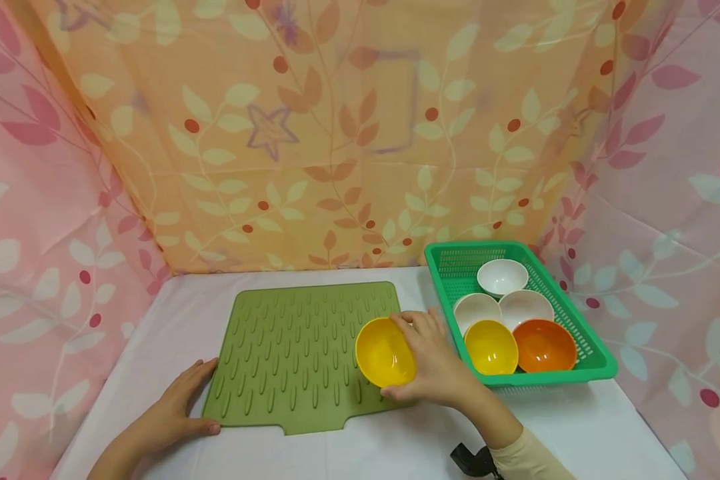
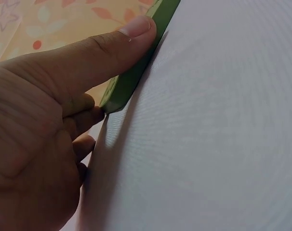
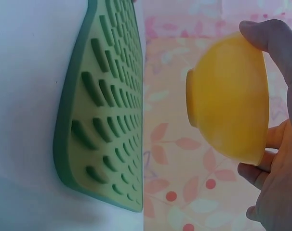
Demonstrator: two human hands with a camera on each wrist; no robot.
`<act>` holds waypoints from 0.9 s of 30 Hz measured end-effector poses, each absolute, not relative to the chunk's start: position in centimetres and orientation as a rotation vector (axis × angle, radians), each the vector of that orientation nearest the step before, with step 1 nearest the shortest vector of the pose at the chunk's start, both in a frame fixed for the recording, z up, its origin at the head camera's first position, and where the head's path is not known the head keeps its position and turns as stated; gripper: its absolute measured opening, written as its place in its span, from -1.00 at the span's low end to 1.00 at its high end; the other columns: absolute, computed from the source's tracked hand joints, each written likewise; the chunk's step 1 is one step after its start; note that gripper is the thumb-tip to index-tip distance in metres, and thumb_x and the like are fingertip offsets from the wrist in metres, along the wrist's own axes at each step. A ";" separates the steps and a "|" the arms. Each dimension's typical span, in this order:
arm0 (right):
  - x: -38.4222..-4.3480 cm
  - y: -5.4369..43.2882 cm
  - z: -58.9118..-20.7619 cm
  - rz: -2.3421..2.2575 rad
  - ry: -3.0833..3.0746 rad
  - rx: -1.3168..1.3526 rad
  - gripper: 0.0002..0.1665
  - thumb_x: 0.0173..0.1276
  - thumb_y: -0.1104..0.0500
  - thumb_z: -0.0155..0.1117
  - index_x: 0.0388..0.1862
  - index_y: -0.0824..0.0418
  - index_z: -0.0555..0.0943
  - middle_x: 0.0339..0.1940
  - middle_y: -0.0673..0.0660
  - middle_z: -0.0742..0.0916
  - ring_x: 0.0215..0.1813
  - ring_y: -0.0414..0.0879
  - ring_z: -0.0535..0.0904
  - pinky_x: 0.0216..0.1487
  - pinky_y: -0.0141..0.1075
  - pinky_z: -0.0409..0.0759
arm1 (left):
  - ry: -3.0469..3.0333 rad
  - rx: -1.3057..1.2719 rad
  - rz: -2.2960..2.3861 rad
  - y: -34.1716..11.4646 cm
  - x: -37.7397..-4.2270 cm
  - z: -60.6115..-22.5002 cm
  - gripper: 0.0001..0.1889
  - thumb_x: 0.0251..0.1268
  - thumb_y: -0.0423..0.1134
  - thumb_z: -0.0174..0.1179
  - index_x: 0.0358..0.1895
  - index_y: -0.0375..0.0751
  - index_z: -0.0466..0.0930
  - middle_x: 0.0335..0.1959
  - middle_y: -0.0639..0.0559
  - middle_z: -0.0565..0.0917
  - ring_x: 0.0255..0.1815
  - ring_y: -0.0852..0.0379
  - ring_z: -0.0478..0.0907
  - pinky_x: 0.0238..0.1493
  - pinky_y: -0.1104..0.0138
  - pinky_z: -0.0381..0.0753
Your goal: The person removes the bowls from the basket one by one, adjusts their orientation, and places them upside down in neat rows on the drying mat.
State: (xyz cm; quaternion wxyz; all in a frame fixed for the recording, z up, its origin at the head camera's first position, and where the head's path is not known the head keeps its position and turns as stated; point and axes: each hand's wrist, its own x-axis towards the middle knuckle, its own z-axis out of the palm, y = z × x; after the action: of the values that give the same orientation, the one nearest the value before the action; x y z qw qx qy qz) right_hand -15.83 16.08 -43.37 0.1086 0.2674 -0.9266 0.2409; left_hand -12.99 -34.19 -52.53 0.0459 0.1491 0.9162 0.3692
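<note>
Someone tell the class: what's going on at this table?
A person's right hand holds a yellow bowl above the green mat, not touching it. The left hand touches the mat's near left corner. The green basket on the right holds three white bowls, another yellow bowl and an orange bowl.

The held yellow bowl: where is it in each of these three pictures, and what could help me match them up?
Head: the yellow bowl is just right of centre, in the lower half, held in the right hand.
Left wrist: not in it.
Right wrist: the yellow bowl is right of centre, seen side-on.
Shared landmark: the green mat, which shows in all three; the left wrist view catches only its edge.
</note>
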 end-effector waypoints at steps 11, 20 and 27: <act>-15.5 15.6 -44.1 0.718 -2.697 0.842 0.45 -0.29 -0.42 0.66 0.54 0.19 0.32 0.36 0.10 0.41 0.48 0.03 0.21 0.61 0.20 -0.24 | 2.882 0.438 1.019 -32.7 -13.5 -49.8 0.13 0.04 0.16 0.52 0.58 -0.34 0.14 0.51 -0.39 0.31 0.51 -0.49 0.16 0.58 0.02 0.07; -15.5 15.4 -44.3 0.680 -2.653 0.885 0.44 -0.29 -0.43 0.65 0.54 0.22 0.33 0.35 0.10 0.42 0.47 0.04 0.23 0.61 0.20 -0.24 | 2.831 0.465 1.246 -27.2 -14.1 -44.8 -0.16 0.32 0.10 0.38 0.57 -0.08 0.22 0.52 -0.16 0.37 0.54 -0.36 0.21 0.33 -0.39 0.24; -15.5 15.4 -44.4 0.643 -2.609 0.892 0.46 -0.28 -0.44 0.64 0.54 0.22 0.32 0.35 0.12 0.41 0.46 0.03 0.23 0.60 0.21 -0.22 | 2.711 0.555 1.465 -21.4 -13.8 -42.0 -0.27 0.36 0.02 0.36 0.53 0.08 0.28 0.51 -0.02 0.40 0.49 -0.38 0.30 0.34 -0.32 0.34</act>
State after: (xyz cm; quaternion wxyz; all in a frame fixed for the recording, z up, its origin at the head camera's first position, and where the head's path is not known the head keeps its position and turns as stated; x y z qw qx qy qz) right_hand -15.53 15.37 -44.40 0.1548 0.3113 -0.9104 0.2243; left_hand -13.84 -21.37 -42.01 0.0051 0.1771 0.8658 0.4679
